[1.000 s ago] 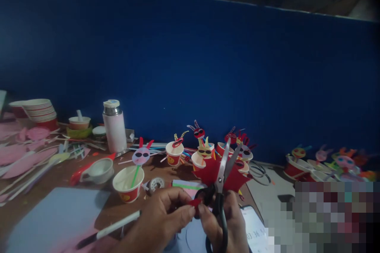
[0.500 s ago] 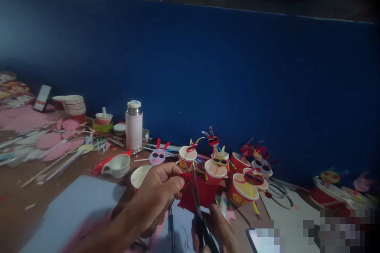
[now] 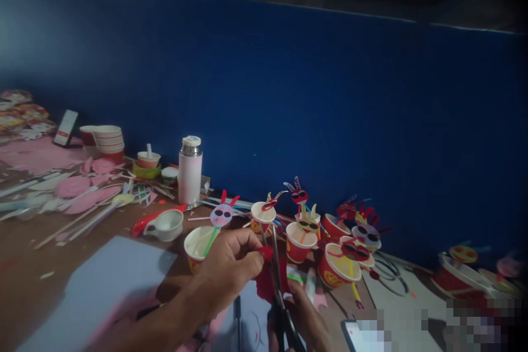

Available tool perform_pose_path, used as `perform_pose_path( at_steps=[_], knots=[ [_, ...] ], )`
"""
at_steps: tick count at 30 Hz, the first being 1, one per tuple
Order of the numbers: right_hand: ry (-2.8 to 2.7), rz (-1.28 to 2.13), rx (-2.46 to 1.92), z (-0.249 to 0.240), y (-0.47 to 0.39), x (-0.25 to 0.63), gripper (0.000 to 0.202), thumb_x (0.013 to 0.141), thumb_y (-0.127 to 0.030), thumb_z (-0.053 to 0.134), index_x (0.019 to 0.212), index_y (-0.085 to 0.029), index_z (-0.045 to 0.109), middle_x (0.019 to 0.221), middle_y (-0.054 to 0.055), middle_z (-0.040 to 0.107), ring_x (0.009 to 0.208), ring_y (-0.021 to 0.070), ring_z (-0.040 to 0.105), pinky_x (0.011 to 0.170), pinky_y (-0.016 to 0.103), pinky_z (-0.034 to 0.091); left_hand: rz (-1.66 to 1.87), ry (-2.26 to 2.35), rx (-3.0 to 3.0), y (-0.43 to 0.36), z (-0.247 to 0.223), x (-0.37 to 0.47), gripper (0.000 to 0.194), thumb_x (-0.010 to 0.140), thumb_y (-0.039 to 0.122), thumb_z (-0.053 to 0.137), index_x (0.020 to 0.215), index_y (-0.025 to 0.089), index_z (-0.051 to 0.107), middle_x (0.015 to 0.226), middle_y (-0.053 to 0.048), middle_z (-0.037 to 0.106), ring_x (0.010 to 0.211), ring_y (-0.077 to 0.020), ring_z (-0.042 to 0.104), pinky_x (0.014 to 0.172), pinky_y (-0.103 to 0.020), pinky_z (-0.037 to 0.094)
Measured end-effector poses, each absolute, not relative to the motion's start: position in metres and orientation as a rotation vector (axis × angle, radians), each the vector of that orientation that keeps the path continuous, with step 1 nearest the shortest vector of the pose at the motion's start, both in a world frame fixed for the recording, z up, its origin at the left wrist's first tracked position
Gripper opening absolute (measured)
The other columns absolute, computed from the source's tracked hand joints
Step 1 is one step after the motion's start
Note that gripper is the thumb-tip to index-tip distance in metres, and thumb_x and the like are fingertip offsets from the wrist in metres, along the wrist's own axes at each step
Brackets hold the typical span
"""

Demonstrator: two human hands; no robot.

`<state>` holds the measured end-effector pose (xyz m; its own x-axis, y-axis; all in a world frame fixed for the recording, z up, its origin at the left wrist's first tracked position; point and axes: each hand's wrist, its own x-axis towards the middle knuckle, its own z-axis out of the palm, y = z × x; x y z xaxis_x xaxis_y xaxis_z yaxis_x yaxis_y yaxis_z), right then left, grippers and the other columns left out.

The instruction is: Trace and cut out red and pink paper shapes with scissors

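My left hand (image 3: 231, 267) pinches a small piece of red paper (image 3: 266, 280) between thumb and fingers, low in the middle of the view. My right hand (image 3: 303, 316), partly cut off by the bottom edge, grips black-handled scissors (image 3: 277, 280); their blades point up and touch the red paper. Right behind the hands stand several red paper cups with cartoon faces on straws (image 3: 307, 234).
A blue partition (image 3: 289, 93) closes the back of the brown table (image 3: 25, 286). A pale blue sheet (image 3: 103, 286), a white cup with a red handle (image 3: 165, 225), a white flask (image 3: 190, 171), stacked cups (image 3: 108, 140), pink cut-outs (image 3: 78, 192) and a phone (image 3: 357, 335) lie around.
The view swung to the right over the second. The scissors went from wide open and raised to nearly closed against the red paper, which my left hand has kept pinched.
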<state>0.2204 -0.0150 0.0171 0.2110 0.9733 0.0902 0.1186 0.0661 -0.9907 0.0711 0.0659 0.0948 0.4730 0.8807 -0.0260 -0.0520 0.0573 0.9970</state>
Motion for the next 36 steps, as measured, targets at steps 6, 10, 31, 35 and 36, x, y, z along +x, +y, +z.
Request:
perform_pose_path(
  at_steps=[6, 10, 31, 35, 36],
  knots=[
    [-1.124, 0.922, -1.448, 0.010, -0.007, 0.228, 0.010, 0.074, -0.033, 0.066, 0.082, -0.027, 0.068, 0.054, -0.003, 0.058, 0.050, 0.0146, 0.055, 0.049, 0.022, 0.044, 0.858, 0.785, 1.326, 0.063, 0.088, 0.075, 0.009, 0.066, 0.025, 0.053, 0.062, 0.019, 0.047, 0.038, 0.011, 0.036, 0.033, -0.0043, 0.028, 0.038, -0.019, 0.022],
    [-1.148, 0.910, -1.425, 0.005, -0.005, 0.229, 0.017, 0.073, -0.041, 0.066, 0.081, -0.026, 0.067, 0.052, -0.003, 0.056, 0.048, 0.0148, 0.054, 0.048, 0.023, 0.043, 0.810, 0.803, 1.337, 0.064, 0.085, 0.076, 0.005, 0.066, 0.022, 0.051, 0.063, 0.019, 0.048, 0.039, 0.011, 0.039, 0.030, -0.0033, 0.027, 0.035, -0.018, 0.021],
    [-0.941, 1.321, -1.387, -0.033, 0.008, 0.238, 0.062, 0.056, -0.072, 0.064, 0.089, -0.020, 0.063, 0.046, -0.006, 0.037, 0.039, 0.0110, 0.040, 0.043, 0.024, 0.039, 0.782, 0.805, 1.278, 0.063, 0.085, 0.075, 0.005, 0.064, 0.023, 0.052, 0.066, 0.018, 0.051, 0.038, 0.011, 0.039, 0.028, -0.0027, 0.028, 0.032, -0.018, 0.018],
    [-0.894, 1.414, -1.377, -0.026, 0.008, 0.240, 0.056, 0.063, -0.074, 0.057, 0.077, -0.020, 0.064, 0.046, -0.005, 0.037, 0.042, 0.0126, 0.042, 0.046, 0.025, 0.040, 0.778, 0.799, 1.286, 0.064, 0.085, 0.074, 0.006, 0.065, 0.022, 0.051, 0.069, 0.017, 0.053, 0.037, 0.011, 0.039, 0.027, -0.0027, 0.027, 0.033, -0.018, 0.018],
    [-0.882, 1.436, -1.376, -0.025, 0.009, 0.240, 0.056, 0.063, -0.074, 0.057, 0.076, -0.020, 0.064, 0.045, -0.004, 0.037, 0.042, 0.0126, 0.042, 0.046, 0.025, 0.040, 0.778, 0.798, 1.287, 0.064, 0.084, 0.073, 0.006, 0.066, 0.022, 0.051, 0.069, 0.017, 0.053, 0.037, 0.011, 0.039, 0.027, -0.0027, 0.027, 0.033, -0.018, 0.019]
  ],
)
